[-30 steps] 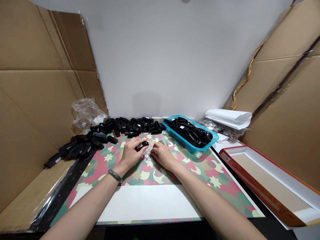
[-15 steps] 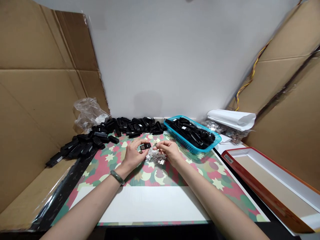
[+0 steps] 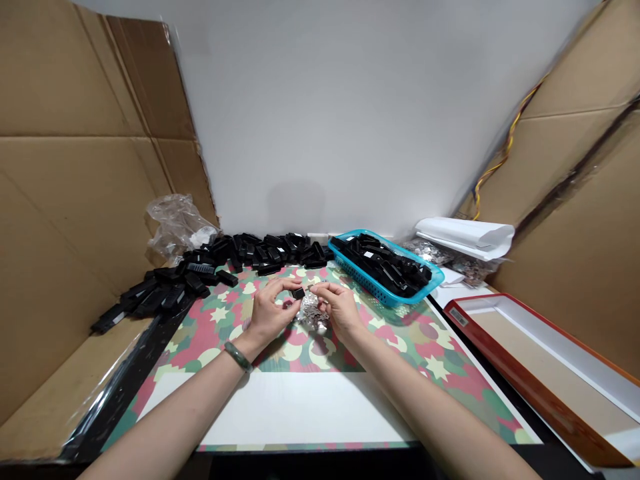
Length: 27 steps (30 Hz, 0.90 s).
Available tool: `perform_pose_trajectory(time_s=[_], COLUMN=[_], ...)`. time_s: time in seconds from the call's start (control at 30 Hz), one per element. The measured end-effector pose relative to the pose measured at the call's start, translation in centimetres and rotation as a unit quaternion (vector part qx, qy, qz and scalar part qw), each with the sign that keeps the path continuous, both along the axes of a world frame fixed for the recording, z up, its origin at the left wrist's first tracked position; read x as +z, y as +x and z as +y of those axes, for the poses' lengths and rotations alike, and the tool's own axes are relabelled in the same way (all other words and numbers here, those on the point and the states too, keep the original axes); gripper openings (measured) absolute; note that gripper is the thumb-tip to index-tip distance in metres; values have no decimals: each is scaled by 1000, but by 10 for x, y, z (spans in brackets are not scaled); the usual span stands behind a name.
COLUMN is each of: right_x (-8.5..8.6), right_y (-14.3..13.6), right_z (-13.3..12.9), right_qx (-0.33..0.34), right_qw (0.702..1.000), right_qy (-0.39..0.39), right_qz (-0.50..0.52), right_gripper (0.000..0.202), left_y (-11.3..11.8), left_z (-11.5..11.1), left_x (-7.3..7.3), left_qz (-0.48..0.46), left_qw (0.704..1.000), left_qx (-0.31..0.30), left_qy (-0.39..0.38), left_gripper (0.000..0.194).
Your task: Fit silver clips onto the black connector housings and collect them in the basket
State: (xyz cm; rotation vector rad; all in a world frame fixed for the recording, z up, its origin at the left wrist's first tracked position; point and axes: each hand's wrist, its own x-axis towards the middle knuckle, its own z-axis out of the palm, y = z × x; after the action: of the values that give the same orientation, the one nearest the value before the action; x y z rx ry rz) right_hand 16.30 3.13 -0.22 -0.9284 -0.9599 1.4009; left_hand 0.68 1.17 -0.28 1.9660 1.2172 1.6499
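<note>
Writing is too small to read anywhere: one pale label (image 3: 458,317) with barcode-like lines sits on the red box (image 3: 530,380) at lower right, and one white patch (image 3: 369,255) shows among the cases in the basket. No brand can be made out.

Two hands meet at the centre. The left hand (image 3: 267,312), with one green bangle (image 3: 238,357) at its wrist, grasps one small black case (image 3: 299,293) between thumb and fingers. The right hand (image 3: 343,309) has thumb and forefinger pinched on a tiny piece (image 3: 310,288) just beside that case; its other fingers are curled. Below them lies one heap of silvery pieces (image 3: 315,318), too many to count.

One blue basket (image 3: 439,279), right of centre, holds many black cases. One loose pile of black cases (image 3: 165,290) stretches from left to centre, beside one clear bag (image 3: 173,220); overlap prevents a count.
</note>
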Motion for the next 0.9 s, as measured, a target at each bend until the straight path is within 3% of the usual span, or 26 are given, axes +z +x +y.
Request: perform_pose_trajectory(time_s=[0.2,0.9], right_x=[0,2], right_y=[-2,-3], right_z=[-4,-8], right_qx=[11,26], right_qw=[999,997], right_qy=[36,61], right_qz=[-30,-37], right_gripper=[16,18], left_y=[1,0], left_z=[0,3], left_x=[-4,-7], left_qz=[-43,13], left_qw=[998,999], left_qx=[-40,-23], left_qy=[-17,47], left_gripper=[21,18])
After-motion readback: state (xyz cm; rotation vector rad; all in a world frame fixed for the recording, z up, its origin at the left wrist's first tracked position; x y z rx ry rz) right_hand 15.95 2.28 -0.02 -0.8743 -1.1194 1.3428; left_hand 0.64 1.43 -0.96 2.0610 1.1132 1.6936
